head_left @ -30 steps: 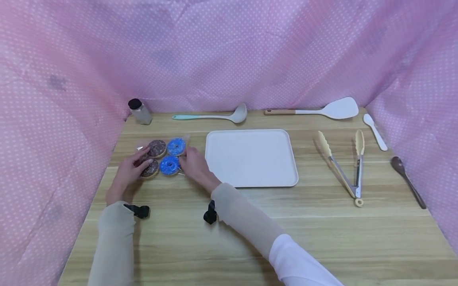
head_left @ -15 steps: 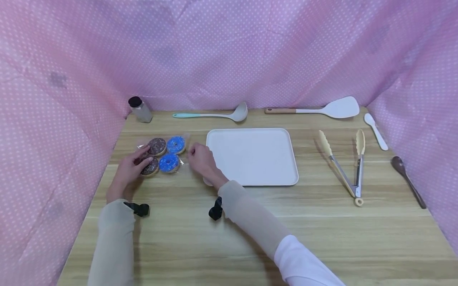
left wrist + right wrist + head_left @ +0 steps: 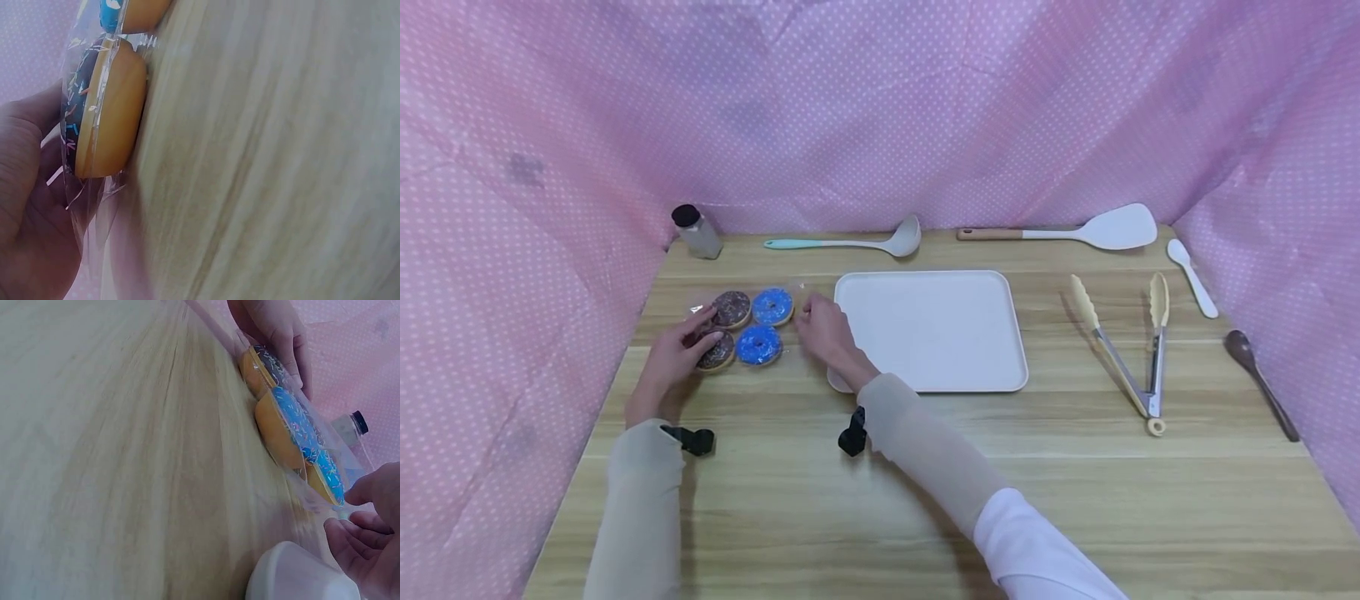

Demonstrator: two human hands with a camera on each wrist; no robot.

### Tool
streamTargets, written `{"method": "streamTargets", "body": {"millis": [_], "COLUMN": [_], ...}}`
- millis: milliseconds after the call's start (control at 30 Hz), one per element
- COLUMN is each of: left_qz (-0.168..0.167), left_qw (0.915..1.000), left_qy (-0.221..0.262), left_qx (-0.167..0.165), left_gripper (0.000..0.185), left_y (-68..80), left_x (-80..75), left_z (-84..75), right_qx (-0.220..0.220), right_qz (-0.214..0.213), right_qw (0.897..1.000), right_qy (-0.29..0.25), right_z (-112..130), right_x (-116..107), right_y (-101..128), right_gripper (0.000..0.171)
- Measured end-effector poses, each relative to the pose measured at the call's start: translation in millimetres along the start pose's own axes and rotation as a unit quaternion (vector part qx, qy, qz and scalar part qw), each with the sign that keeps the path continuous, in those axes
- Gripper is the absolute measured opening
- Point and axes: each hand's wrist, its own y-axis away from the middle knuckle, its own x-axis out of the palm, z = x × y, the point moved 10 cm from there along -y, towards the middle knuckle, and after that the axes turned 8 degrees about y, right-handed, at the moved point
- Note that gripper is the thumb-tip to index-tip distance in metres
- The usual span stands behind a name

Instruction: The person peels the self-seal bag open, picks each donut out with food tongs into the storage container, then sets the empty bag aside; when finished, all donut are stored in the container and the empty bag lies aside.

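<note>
- Clear plastic bag of four iced doughnuts [image 3: 743, 327], two brown and two blue, lies on the wooden tabletop [image 3: 925, 467], left of centre.
- Left hand [image 3: 673, 358] grips the bag's left edge.
- Right hand [image 3: 823, 329] pinches its right edge, beside the white rectangular tray [image 3: 940, 367].

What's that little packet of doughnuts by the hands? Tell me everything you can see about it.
The bag of doughnuts is clear crinkly plastic lying flat on the wooden table, left of the white tray. It holds four ring doughnuts, two chocolate with sprinkles and two blue-iced. The left hand grips its left side; the right hand is at its right edge.
</note>
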Motion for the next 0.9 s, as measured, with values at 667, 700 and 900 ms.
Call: {"method": "streamTargets", "body": {"millis": [667,700,900], "left_qz": [-0.102,-0.108,-0.145], "left_qw": [0.9891,0.9882,0.9757], "left_qy": [0.104,0.106,0.158], "left_qx": [-0.023,-0.021,-0.046], "left_gripper": [0.032,0.031,0.029], "left_y": [5.8,5.9,7.6], "left_x": [-7.7,-8.0,-8.5], "left_z": [-1.7,-2.2,3.1], "right_qx": [-0.137,-0.147,-0.203], "right_qz": [0.02,0.029,0.044], "right_qw": [0.978,0.975,0.956], "right_qy": [0.155,0.162,0.209], "right_z": [14.4,14.8,18.8], "right_x": [3.2,6.3,18.9], "right_y": [4.3,4.8,9.6], "right_gripper": [0.019,0.018,0.009]}}
